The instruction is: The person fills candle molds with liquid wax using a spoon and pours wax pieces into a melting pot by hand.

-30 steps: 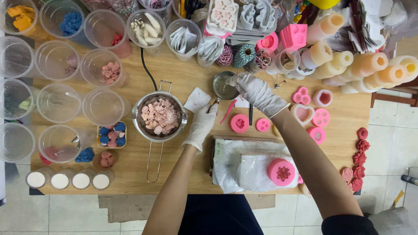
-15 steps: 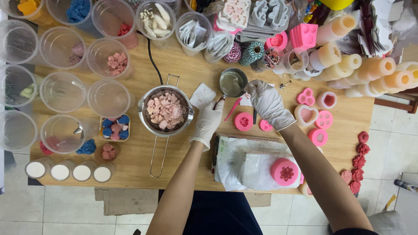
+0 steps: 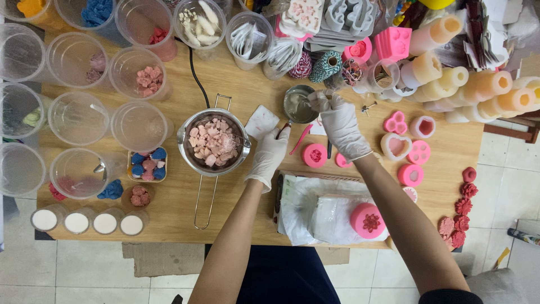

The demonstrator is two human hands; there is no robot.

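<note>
Head view: two gloved hands work at a wooden table (image 3: 225, 84) full of cups and molds

Left hand (image 3: 269, 155) lies beside the metal pot (image 3: 214, 143) of pink wax bits, fingers closed on a dark tool (image 3: 284, 128); right hand (image 3: 340, 124) reaches to the small metal bowl (image 3: 297, 104), fingertips pinched together at its rim, pink round molds (image 3: 314, 155) just below

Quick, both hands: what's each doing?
Left hand: closed on a small tool by the pot.
Right hand: fingers at the small metal cup; grip unclear.
</note>
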